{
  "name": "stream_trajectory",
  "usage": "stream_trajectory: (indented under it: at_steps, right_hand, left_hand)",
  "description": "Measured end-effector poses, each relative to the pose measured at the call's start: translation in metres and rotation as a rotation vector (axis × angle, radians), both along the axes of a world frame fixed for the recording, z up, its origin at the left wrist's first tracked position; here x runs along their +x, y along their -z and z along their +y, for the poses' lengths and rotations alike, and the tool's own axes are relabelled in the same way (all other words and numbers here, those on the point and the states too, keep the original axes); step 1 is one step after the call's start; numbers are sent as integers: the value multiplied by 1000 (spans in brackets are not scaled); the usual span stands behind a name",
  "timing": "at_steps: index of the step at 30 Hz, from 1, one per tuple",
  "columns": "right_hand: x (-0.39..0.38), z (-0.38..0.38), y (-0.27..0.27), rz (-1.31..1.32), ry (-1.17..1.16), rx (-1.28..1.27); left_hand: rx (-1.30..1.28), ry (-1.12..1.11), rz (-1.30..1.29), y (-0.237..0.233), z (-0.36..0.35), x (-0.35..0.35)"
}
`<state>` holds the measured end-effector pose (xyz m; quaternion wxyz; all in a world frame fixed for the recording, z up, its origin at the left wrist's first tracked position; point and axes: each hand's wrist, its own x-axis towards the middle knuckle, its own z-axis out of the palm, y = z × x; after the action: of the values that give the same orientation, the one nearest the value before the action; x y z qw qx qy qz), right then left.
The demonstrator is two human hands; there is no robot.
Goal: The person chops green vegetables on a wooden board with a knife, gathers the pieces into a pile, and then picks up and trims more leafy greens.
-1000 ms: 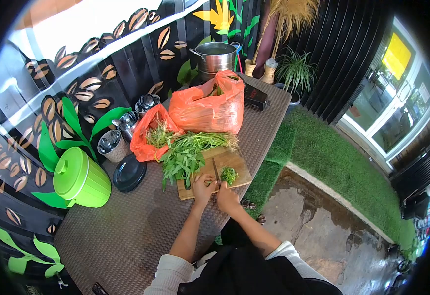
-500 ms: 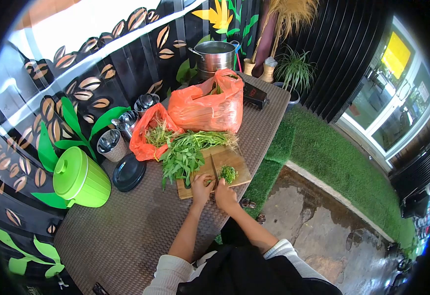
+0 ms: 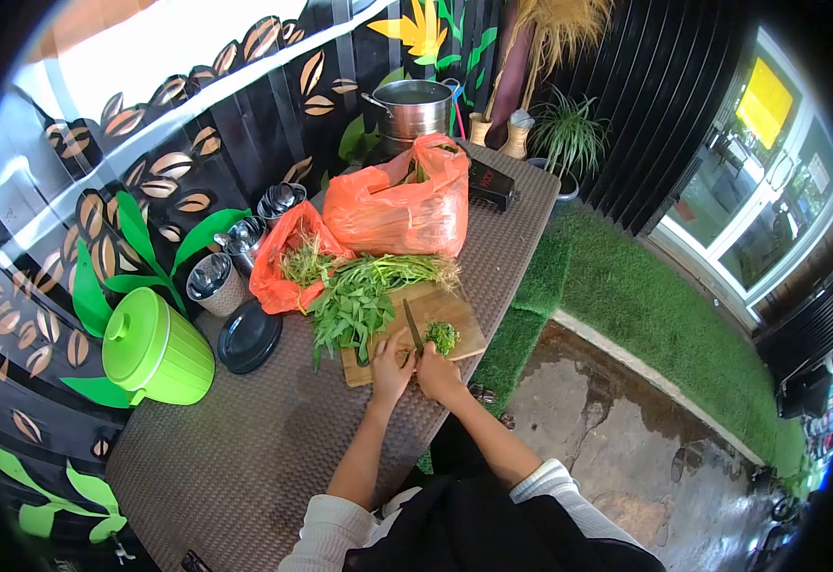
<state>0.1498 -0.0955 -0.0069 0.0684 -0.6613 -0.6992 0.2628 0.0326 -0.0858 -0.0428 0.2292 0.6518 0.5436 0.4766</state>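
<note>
A wooden cutting board (image 3: 461, 303) lies near the table's right edge. My right hand (image 3: 438, 374) grips a knife (image 3: 411, 322), its blade pointing away from me over the board. Close beside the blade, the fingers of my left hand (image 3: 391, 370) are bent, with a bit of green at their tips; the rest of what they pinch is hidden. To the right of the knife sits a small heap of chopped greens (image 3: 442, 337). A bunch of leafy greens (image 3: 352, 310) covers the board's left side, stems toward the back right.
Behind the board stand a large orange plastic bag (image 3: 397, 205) and a smaller orange bag (image 3: 278, 272) with rooty stems. A steel pot (image 3: 415, 114) is at the back. Cutlery holders (image 3: 216, 286), black plates (image 3: 250, 336) and a lidded green bucket (image 3: 159, 348) line the left.
My left fingers have shifted and spread slightly beside the blade. The knife has tilted a little to the left. The heap and the bunch look the same.
</note>
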Motion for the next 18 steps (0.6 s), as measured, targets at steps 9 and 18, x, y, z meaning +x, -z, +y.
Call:
stream_trajectory:
  at_steps: [9,18]
  right_hand:
    - [-5,-1,7,-31,60,36]
    - [-15,-20,13,-65,120,86]
  left_hand:
    - [-33,-25,-8,19,5,-2]
    - [-19,-25,-57,20,1,-5]
